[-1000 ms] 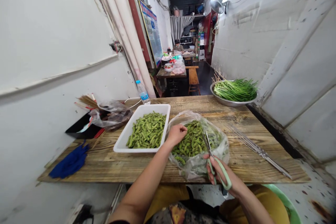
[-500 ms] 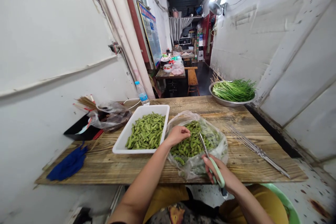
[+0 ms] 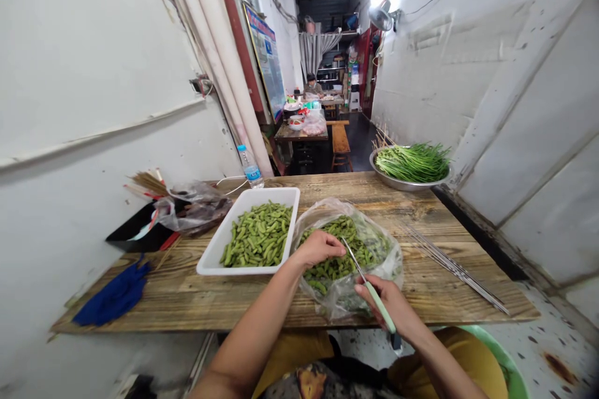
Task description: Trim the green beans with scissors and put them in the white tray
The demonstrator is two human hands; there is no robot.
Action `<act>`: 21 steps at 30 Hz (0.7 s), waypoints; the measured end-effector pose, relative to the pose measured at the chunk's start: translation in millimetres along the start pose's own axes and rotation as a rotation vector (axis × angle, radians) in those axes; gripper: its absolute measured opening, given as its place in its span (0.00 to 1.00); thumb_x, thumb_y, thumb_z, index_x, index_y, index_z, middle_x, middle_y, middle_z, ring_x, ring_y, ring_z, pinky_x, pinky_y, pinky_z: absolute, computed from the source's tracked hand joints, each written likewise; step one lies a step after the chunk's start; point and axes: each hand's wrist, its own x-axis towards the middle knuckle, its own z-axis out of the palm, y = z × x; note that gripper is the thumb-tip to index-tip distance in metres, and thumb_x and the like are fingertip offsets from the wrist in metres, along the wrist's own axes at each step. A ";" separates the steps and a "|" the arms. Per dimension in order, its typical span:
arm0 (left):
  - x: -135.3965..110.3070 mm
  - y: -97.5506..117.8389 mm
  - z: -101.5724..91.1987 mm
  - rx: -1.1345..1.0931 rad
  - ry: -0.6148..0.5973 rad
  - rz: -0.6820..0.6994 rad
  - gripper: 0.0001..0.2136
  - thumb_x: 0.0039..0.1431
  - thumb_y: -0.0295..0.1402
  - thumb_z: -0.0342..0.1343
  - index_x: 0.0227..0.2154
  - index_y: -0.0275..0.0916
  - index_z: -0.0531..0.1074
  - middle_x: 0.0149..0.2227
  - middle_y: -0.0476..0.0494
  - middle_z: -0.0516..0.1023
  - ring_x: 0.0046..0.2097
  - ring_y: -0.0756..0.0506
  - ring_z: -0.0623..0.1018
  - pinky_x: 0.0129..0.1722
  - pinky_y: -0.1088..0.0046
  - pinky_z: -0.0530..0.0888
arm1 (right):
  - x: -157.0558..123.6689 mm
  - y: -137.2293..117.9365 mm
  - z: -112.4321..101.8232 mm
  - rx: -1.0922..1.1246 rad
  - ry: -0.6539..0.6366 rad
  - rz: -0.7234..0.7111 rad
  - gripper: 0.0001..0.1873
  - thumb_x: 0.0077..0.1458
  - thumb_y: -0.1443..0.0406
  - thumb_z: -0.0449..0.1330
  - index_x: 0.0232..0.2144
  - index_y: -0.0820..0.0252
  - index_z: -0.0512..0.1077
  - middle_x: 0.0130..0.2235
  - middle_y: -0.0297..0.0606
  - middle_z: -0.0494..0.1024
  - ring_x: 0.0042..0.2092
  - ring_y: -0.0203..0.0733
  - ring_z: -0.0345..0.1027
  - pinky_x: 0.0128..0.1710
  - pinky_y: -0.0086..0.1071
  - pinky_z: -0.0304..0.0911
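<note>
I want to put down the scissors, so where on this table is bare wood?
Wood shows between the blue cloth and white tray, and between the plastic bag and metal skewers. Tray and bag crowd together by the left hand.

Nothing readable here. Poster (image 3: 266, 57) on the corridor wall: blue and red heading band, blocks of print below, all too small and skewed to make out. Water bottle (image 3: 251, 168) at the back of the table: blue label, wording too small to read. No brands, numbers or signs legible anywhere else.
</note>
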 end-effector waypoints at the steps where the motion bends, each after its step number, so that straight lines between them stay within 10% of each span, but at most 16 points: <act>1: -0.4 0.0 0.4 -0.049 -0.009 -0.030 0.05 0.38 0.31 0.63 0.20 0.35 0.77 0.19 0.46 0.74 0.20 0.52 0.67 0.21 0.77 0.60 | 0.4 1.2 0.8 0.018 -0.004 0.016 0.19 0.48 0.48 0.58 0.31 0.58 0.66 0.12 0.20 0.52 0.13 0.27 0.44 0.12 0.23 0.44; 9: 0.1 2.4 8.9 -0.698 0.149 -0.119 0.08 0.39 0.25 0.62 0.20 0.35 0.67 0.18 0.49 0.71 0.24 0.53 0.72 0.20 0.83 0.62 | -7.1 -3.7 1.5 0.283 -0.048 0.041 0.22 0.50 0.45 0.54 0.34 0.57 0.63 0.23 0.27 0.63 0.20 0.30 0.56 0.17 0.24 0.57; 21: -6.7 -1.4 31.7 -0.732 0.218 -0.068 0.12 0.36 0.29 0.66 0.21 0.32 0.68 0.21 0.46 0.75 0.26 0.53 0.74 0.24 0.82 0.65 | -2.6 -8.5 5.1 0.260 -0.055 -0.003 0.21 0.53 0.46 0.51 0.26 0.57 0.61 0.21 0.26 0.62 0.18 0.29 0.55 0.15 0.23 0.55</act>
